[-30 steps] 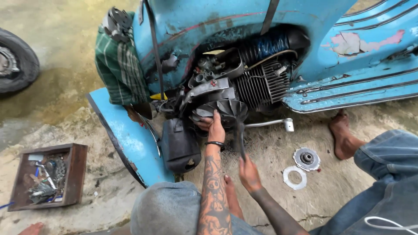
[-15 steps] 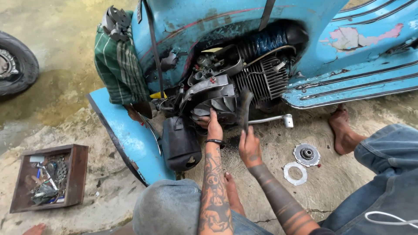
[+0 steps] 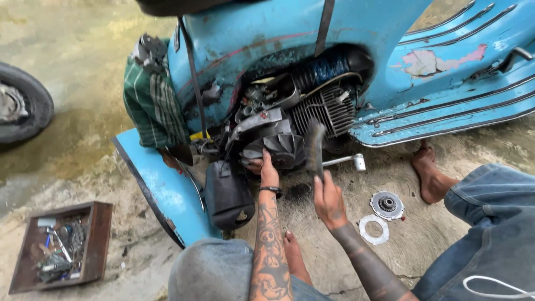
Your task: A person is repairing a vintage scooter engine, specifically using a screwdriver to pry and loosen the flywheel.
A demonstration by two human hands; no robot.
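1. Since half a second ago, the right hand [image 3: 329, 199] is sitting lower and further right, and the dark brush-like tool [image 3: 315, 149] it carries is now standing nearly upright in front of the engine instead of leaning over the fan.
2. Head view: the left hand [image 3: 267, 171] is resting against the lower edge of the black finned fan wheel [image 3: 281, 149], fingers curled onto it; whether they are actually gripping it I cannot tell.
3. The right hand is clenching around the lower end of the tool, whose blurred upper end is lying across the grey cooling fins of the engine [image 3: 326, 114].
4. The fan wheel is sitting in the open side of the light blue scooter [image 3: 267, 33], just left of the finned cylinder and above a black box-shaped part [image 3: 227, 195].
5. A chrome lever [image 3: 345, 161] is sticking out below the engine, just right of the tool.
6. On the concrete to the right of the right forearm, a round toothed metal part [image 3: 387, 204] is lying just above a flat white ring [image 3: 373, 229], the two nearly touching.
7. A bare foot [image 3: 428, 175] is resting near those parts, beside a denim-clad knee [image 3: 490, 223].
8. At lower left, a rusty wooden tray [image 3: 100, 239] is holding loose tools and small hardware.
9. A green checked cloth [image 3: 150, 106] is hanging over the scooter's left end, and a tyre [image 3: 25, 108] is lying at the far left edge.
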